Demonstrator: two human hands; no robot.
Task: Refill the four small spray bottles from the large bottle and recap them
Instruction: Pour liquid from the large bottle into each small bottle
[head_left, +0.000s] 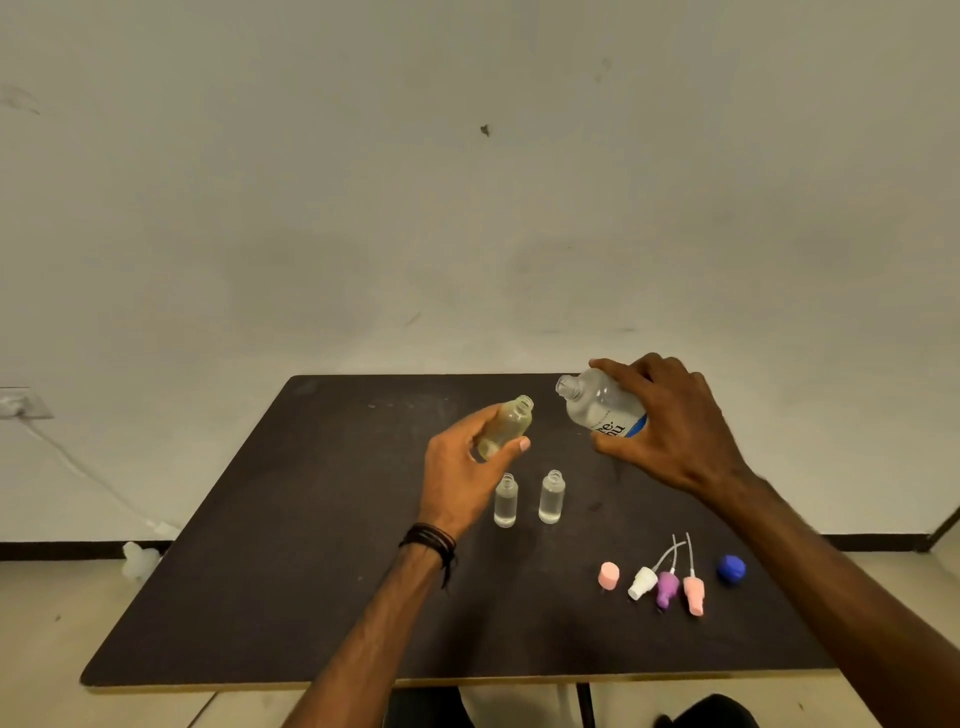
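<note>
My left hand (462, 462) holds an uncapped small clear bottle (511, 423) above the dark table (291, 545), tilted with its mouth up and to the right. My right hand (670, 421) grips the large clear bottle (597, 402) with a blue-and-white label, uncapped and tipped so its mouth points left toward the small bottle; the two mouths are apart. Two more small open bottles (505, 500) (551, 496) stand upright below my left hand, each partly filled with clear liquid. I see no fourth small bottle.
Near the front right of the table lie a pink cap (608, 576), a white spray top (642, 582), a purple spray top (667, 587), a pink spray top (694, 595) and a blue cap (731, 569). A wall stands behind the table.
</note>
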